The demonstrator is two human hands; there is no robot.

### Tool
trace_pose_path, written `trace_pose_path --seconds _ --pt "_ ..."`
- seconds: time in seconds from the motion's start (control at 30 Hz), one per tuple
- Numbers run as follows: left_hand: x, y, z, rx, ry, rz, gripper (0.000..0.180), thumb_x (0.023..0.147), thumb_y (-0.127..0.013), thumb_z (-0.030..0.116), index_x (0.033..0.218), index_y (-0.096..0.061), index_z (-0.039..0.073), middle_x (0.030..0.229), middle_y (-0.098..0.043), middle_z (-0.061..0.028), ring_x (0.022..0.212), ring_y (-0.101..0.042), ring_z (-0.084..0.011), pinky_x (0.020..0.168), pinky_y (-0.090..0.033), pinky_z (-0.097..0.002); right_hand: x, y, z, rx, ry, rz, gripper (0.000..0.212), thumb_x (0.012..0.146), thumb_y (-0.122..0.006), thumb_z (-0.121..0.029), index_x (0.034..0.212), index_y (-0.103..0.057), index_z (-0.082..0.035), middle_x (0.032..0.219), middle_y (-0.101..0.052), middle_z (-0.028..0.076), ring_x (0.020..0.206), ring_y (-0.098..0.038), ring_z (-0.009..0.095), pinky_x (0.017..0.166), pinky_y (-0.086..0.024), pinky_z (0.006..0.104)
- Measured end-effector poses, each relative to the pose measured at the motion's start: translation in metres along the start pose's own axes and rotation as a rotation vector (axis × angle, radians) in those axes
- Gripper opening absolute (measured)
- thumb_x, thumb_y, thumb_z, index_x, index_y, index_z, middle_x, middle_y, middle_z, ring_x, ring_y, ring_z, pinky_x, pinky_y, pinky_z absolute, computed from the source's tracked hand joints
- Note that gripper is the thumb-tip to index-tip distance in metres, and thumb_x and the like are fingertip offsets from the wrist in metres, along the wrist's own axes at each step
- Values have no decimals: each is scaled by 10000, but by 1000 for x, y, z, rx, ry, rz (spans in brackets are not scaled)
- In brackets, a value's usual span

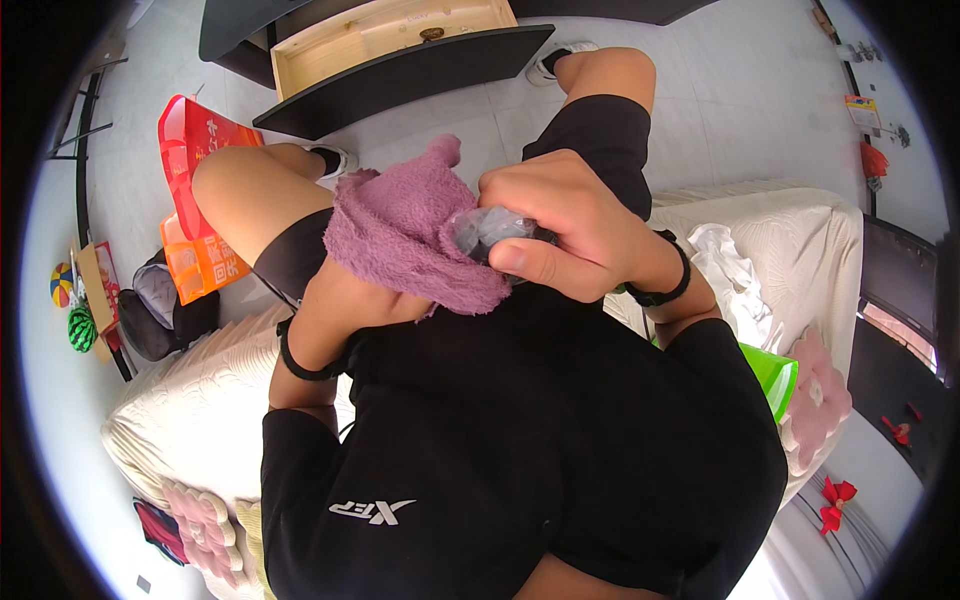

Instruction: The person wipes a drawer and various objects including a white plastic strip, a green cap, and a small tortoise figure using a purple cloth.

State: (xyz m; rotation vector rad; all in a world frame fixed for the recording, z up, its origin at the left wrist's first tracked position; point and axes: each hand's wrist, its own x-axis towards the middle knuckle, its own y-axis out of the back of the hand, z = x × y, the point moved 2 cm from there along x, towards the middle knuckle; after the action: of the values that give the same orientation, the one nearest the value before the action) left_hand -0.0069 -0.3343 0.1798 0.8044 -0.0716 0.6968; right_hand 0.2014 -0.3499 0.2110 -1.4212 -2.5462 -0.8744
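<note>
A fluffy purple towel (pixel 400 225) is bunched up over my lap. My left hand (pixel 365 298) is closed on it from below, with most of the fingers hidden by the cloth. To its right, my right hand (pixel 575 225) is wrapped round a clear, greyish, shiny object (pixel 488 230) that looks like plastic or glass; its exact kind cannot be made out. The left end of this object presses against the towel's folds, and its other end disappears inside my right fist.
I sit on a cream-covered sofa (pixel 180 410). Ahead stands a dark cabinet with its wooden drawer (pixel 370 45) pulled out. Red (pixel 200 135) and orange bags (pixel 205 265) stand by my left leg. A white cloth (pixel 735 285) and a green bag (pixel 772 380) lie at right.
</note>
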Motion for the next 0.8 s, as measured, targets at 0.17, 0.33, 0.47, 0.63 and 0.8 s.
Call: trace_pose_path --seconds 0.17,0.33,0.47,0.63,0.8 --pt "-2 -1 -2 1 -3 50 418 702 -681 230 1081 -601 72 1110 -599 -129 1055 -548 -360 945 -354 -481 -1 -3 5 155 -64 -1 304 887 -582 -307 792 -521 -24 628 -474 113 543 -487 302 493 -355 359" --pt "9 2 1 36 -4 114 363 715 -677 208 1046 -625 69 1054 -625 -120 969 -586 -354 826 -448 -415 1 0 5 137 -181 5 281 858 -633 -281 876 -563 -9 696 -545 131 593 -553 284 527 -405 337" --pt "16 5 0 10 67 191 263 719 -676 190 961 -665 87 1017 -634 -116 920 -604 -332 764 -474 -389 1 4 8 -43 -94 171 312 782 -719 -221 980 -590 -19 817 -606 131 738 -619 292 636 -480 322" --pt "22 7 -1 -175 127 224 158 705 -698 191 839 -695 108 1013 -625 -126 908 -607 -316 759 -475 -375 2 3 10 -99 -112 161 310 757 -735 -184 969 -581 -19 831 -605 129 753 -618 290 642 -482 329" --pt "24 10 2 -69 89 217 189 698 -707 204 860 -688 108 988 -619 -132 864 -611 -313 716 -478 -362 6 -4 7 -189 -16 177 303 699 -738 -134 930 -569 -35 826 -584 112 737 -592 314 613 -469 354"
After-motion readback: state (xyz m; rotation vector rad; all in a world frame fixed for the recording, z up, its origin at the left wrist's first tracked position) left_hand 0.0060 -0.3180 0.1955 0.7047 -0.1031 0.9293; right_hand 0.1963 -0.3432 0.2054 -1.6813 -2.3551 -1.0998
